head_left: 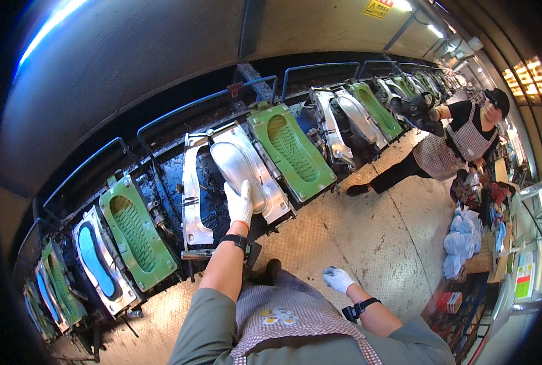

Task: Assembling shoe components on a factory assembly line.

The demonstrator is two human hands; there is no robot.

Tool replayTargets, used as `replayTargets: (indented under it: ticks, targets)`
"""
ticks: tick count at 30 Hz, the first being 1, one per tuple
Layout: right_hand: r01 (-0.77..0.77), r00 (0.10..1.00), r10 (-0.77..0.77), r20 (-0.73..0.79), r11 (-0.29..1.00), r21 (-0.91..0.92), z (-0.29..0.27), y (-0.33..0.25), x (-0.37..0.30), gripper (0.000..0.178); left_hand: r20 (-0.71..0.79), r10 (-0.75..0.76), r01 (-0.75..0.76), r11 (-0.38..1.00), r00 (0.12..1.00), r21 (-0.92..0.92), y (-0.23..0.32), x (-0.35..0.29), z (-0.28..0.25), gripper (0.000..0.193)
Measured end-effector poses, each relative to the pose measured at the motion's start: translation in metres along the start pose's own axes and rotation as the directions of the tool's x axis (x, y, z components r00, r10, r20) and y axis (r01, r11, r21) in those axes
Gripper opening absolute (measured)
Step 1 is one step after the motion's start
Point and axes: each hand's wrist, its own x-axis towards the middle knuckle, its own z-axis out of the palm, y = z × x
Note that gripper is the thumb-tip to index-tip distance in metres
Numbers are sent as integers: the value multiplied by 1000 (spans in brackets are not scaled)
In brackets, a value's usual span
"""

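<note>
My left hand (239,205), in a white glove, lies with its fingers stretched out against the raised, sole-shaped block (239,167) of a silver metal shoe mould. Beside that block, a silver mould frame (193,201) stands swung open on the left. To the right is the mould's green half (291,152), with a ribbed sole hollow. My right hand (338,280), also gloved in white, hangs low over the floor, apart from the moulds. Its fingers are curled in, and nothing shows in them.
Similar moulds run along the line on both sides; a silver one at left holds a blue sole (96,258). Blue rails (204,100) bend behind them. At right a co-worker (459,137) in a checked apron handles a dark object (414,109). White bags (462,240) sit by a bench.
</note>
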Motion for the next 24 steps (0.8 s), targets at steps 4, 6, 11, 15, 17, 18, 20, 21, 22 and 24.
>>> replayTargets:
  ticks: [4, 6, 11, 15, 17, 18, 20, 21, 22, 24]
  targets:
    - [34, 997, -32, 63, 999, -36, -3, -5, 8, 39, -22, 4, -4, 1000, 1000, -6, 1, -3, 1, 82]
    - [91, 993, -85, 80, 993, -81, -13, -10, 16, 39, -40, 36, -36, 999, 999, -4, -7, 4, -3, 80]
    - [102, 987, -102, 125, 995, 9, -53, -31, 34, 37, -51, 83, -80, 995, 995, 51, -11, 6, 5, 76]
    - [355, 903, -397, -164, 905, -232, -99, -43, 74, 33, -35, 62, -64, 997, 997, -42, -9, 4, 4, 69]
    - [487, 684, -554, -475, 831, -269, -124, -80, 86, 29, -65, 48, -51, 998, 997, -45, -6, 3, -1, 71]
    - [480, 768, -438, -467, 877, -34, -144, -91, 101, 29, -52, 39, -42, 997, 998, -61, -3, 2, 5, 73]
    - [562, 757, -565, -330, 819, -115, -161, -152, 98, 40, -65, 28, -33, 997, 997, -70, -3, -2, 5, 73]
    - [579, 763, -563, -317, 814, -49, -162, -167, 116, 55, -40, 37, -40, 995, 999, -96, 3, 3, 13, 73]
    - [579, 808, -556, -195, 810, 91, -149, -214, 103, 80, -54, 46, -50, 996, 997, -69, -10, 6, -3, 74]
    - [620, 765, -623, -160, 781, -75, -120, -264, 100, 101, 20, -4, 8, 982, 1000, -189, -12, 13, -3, 75]
